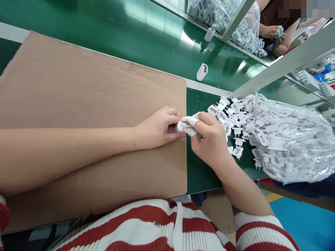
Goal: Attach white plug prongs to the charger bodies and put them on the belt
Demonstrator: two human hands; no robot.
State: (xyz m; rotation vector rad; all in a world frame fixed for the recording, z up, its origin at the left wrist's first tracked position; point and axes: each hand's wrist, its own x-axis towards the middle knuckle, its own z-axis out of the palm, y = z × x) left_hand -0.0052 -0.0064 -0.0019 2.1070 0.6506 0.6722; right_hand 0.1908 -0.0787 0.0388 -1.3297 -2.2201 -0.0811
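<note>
Near the right edge of the brown cardboard sheet (91, 87), my two hands meet around a small white plastic part (181, 127). My left hand (163, 127) grips its left side between thumb and fingers. From the right, my right hand (209, 136) pinches the same part, with white coverings on its fingertips. Those fingers hide much of the part. Just beyond my right hand lies a loose pile of white plug pieces (238, 130) on the green table.
A clear plastic bag (295, 139) full of white pieces lies at the right. A white adapter housing (202, 72) stands behind the cardboard, and another white piece (209, 33) farther back. Across a metal frame (282, 57), another person's hands (274, 33) hold a pale object.
</note>
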